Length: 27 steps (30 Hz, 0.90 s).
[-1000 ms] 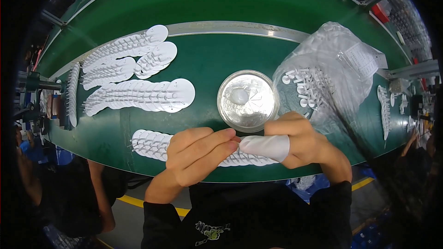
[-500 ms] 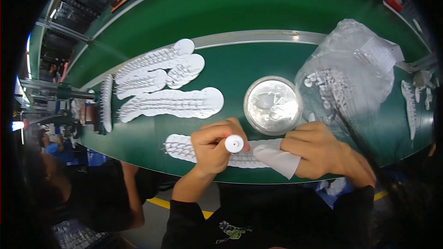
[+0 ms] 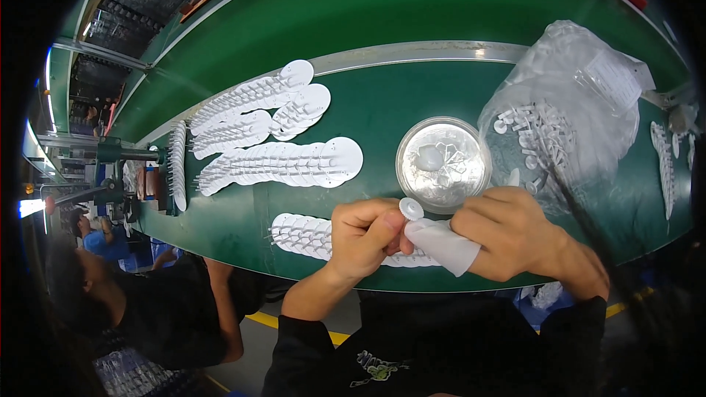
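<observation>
Centrally, just over the near edge of the green table [image 3: 375, 103], both hands meet at one small white round part [image 3: 412, 209]. Left hand [image 3: 360, 241]: thumb and forefinger are pinched narrow on this part, its round face turned up toward the camera; the other fingers curl underneath. Right hand [image 3: 507, 229]: knuckles bent, one finger sleeved in a white finger cover [image 3: 448, 248] whose tip lies right against the part's lower side; whether the right fingers also grip anything cannot be told, since the cover and knuckles hide them. Below the hands, partly covered by them, runs a near row of overlapping white discs [image 3: 300, 235] with thin prongs. Just beyond the right hand sits a round silvery dish [image 3: 465, 176] holding a whitish blob [image 3: 430, 158]. Beside the dish, on its right, lies a clear plastic bag [image 3: 544, 66] with many loose small white pieces [image 3: 540, 136] showing through. On the left side of the table, a long row of discs [image 3: 283, 163] lies below several shorter overlapping rows [image 3: 246, 99]. Farther left, beside the table, another person [image 3: 169, 309] in a dark top is visible.
</observation>
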Motion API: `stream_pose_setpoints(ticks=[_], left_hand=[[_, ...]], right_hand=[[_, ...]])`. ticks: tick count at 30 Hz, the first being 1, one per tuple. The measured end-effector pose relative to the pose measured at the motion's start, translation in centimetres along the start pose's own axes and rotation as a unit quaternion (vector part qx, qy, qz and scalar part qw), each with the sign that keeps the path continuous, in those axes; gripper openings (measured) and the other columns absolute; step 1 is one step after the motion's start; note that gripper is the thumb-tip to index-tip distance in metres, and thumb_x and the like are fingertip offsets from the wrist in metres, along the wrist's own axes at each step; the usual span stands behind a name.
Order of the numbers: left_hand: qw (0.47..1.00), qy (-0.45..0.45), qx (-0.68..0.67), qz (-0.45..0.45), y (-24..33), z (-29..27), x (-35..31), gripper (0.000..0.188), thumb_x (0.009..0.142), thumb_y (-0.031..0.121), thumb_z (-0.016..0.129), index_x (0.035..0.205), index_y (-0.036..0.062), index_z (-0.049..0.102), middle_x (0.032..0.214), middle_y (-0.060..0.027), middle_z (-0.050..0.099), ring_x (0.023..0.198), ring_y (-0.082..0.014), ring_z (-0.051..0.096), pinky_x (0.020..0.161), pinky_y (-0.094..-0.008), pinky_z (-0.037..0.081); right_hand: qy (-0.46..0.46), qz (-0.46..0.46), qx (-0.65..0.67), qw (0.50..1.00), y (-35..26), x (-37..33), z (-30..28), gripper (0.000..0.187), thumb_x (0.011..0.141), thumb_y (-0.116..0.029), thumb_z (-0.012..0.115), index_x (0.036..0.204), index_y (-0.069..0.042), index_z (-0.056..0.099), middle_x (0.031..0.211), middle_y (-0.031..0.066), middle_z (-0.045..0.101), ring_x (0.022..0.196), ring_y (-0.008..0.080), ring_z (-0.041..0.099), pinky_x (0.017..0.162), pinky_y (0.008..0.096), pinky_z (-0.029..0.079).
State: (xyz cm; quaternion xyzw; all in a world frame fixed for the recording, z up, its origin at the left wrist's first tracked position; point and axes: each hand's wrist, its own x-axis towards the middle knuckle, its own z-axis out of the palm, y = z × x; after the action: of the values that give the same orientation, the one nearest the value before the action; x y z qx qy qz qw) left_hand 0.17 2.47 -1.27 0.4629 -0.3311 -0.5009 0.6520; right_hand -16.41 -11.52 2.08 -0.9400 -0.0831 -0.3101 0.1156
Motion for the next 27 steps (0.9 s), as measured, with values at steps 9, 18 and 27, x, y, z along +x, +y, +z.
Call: stream_pose_setpoints(ticks=[9, 18, 27], left_hand=[[0.993, -0.008, 0.019, 0.116, -0.7, -1.5, 0.4, 0.025, 0.093, 0.020, 0.059, 0.084, -0.0027, 0.064, 0.069, -0.0096, 0.064, 0.050, -0.0072, 0.047, 0.045, -0.0215, 0.037], [0.794, -0.160, 0.505, 0.299, 0.9, 3.9, 0.3, 0.030, 0.056, -0.007, 0.077, 0.084, -0.0004, 0.067, 0.080, -0.0088, 0.064, 0.069, -0.0241, 0.059, 0.059, -0.0301, 0.047], [0.687, -0.252, 0.640, 0.236, 1.3, 8.1, 0.9, 0.029, 0.061, -0.008, 0.073, 0.088, 0.0046, 0.068, 0.080, -0.0064, 0.061, 0.070, -0.0223, 0.057, 0.058, -0.0289, 0.047]], right_hand=[[-0.045, 0.071, -0.032, 0.996, 1.1, -2.3, -0.6, 0.033, 0.066, -0.012, 0.063, 0.098, -0.005, 0.063, 0.074, 0.0059, 0.054, 0.054, 0.0201, 0.055, 0.045, 0.0328, 0.043], [0.021, 0.337, -0.026, 0.941, -2.7, -14.7, -3.5, 0.046, 0.069, 0.002, 0.060, 0.115, -0.002, 0.063, 0.078, 0.0106, 0.059, 0.056, 0.0250, 0.057, 0.050, 0.0339, 0.045], [0.020, 0.292, -0.045, 0.955, -4.2, -17.3, -2.8, 0.039, 0.072, -0.009, 0.066, 0.112, -0.010, 0.067, 0.092, 0.0022, 0.068, 0.058, 0.0172, 0.057, 0.051, 0.0299, 0.045]])
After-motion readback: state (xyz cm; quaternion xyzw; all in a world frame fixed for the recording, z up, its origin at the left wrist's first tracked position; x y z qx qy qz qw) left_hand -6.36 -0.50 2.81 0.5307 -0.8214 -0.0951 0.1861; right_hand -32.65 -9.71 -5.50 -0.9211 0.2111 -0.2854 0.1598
